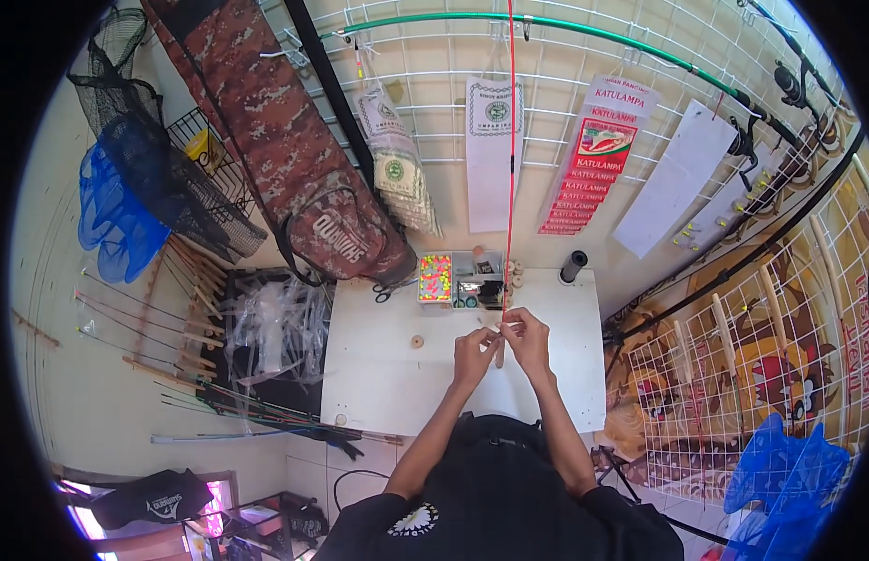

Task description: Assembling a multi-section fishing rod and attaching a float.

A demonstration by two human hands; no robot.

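Both my hands meet over the white table [378, 374]. My left hand [474, 352] and my right hand [527, 338] pinch the lower end of a thin red fishing rod [510, 168]. The rod rises straight up past the wire wall grid. Its pale handle end [499, 353] shows between my fingers. Something small and light sticks out of my right fingertips; I cannot tell what it is.
A clear compartment box [460, 279] with bright beads, small spools [517, 274], scissors [386, 292], a black cylinder [573, 266] and a small wooden ring [417, 341] lie on the table. A camouflage rod bag [285, 150], nets [126, 196] and rods hang left; packets hang on the grid.
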